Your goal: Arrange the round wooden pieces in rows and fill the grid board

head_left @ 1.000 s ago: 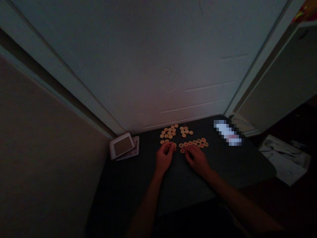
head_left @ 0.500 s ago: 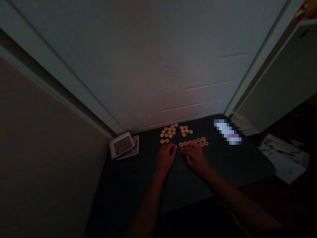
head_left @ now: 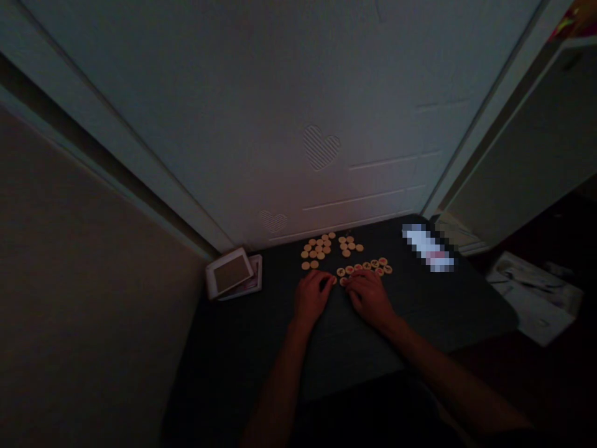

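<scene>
1. Head view: my left hand (head_left: 311,298), fingers curled, thumb and forefinger drawn together at one small round disc (head_left: 334,280); whether pinched or merely touched, I cannot tell.
2. My right hand (head_left: 370,298), palm down, fingers bent, fingertips at another disc (head_left: 344,282); grip or touch, I cannot tell. The fingers cover part of the rows behind.
3. Marked discs (head_left: 367,266), pale, with red or dark figures too small to read; in rows just beyond my right hand, lower row partly hidden.
4. Plain-looking discs (head_left: 319,247), a loose cluster beyond my left hand, a pair set nearer me; faces too dim to read.
5. Second, smaller cluster (head_left: 351,246), to the right of the first.
6. Pale-rimmed box part (head_left: 228,274), tilted on another, at the table's left; the lower one largely covered.
7. Bright object (head_left: 428,249), far right of the table, pixelated beyond recognition.
8. Table (head_left: 336,354), dark, its near edge lost in shadow.
9. Pale panel (head_left: 233,124) behind, with heart reliefs and grooves, top cut off.
10. White box (head_left: 536,298), beyond the table's right edge, dim.
</scene>
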{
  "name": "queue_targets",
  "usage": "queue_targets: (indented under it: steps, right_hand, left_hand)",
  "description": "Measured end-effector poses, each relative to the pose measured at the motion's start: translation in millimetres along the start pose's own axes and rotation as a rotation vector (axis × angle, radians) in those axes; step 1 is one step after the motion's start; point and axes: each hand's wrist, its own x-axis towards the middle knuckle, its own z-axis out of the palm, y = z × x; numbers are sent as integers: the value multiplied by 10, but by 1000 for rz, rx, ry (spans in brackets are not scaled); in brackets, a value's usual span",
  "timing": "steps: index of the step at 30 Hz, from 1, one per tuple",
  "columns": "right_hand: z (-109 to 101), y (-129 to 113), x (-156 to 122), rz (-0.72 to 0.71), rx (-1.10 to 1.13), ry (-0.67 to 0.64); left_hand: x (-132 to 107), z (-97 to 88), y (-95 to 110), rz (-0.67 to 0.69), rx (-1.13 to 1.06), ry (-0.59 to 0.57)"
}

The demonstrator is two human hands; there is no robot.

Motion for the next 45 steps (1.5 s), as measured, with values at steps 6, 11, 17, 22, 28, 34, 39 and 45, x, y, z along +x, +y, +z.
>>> queue_targets:
  steps: [6, 11, 17, 22, 28, 34, 39, 45]
  right_hand:
    - [0, -1, 2, 6, -5, 0]
    - [6, 8, -1, 6, -1, 7]
    - [19, 24, -4, 3, 8, 4]
    - [2, 5, 3, 12, -3, -1]
    - [-8, 1, 9, 10, -17, -14]
    - [-11, 2, 8, 5, -12, -8]
    - [-7, 7, 8, 10, 4, 6]
    - [-14, -2, 6, 11, 16, 14]
  left_hand:
    - [-17, -48, 62, 9, 15, -19]
    - [-19, -46, 55, 28, 14, -33]
    - [-8, 8, -2, -4, -17, 3]
    - [-8, 11, -5, -12, -5, -1]
    - [-2, 26, -24, -11, -26, 7]
    - [13, 19, -55, -21, -56, 58]
    - [63, -137, -197, -49, 66, 244]
    - [58, -206, -331, -108, 169, 218]
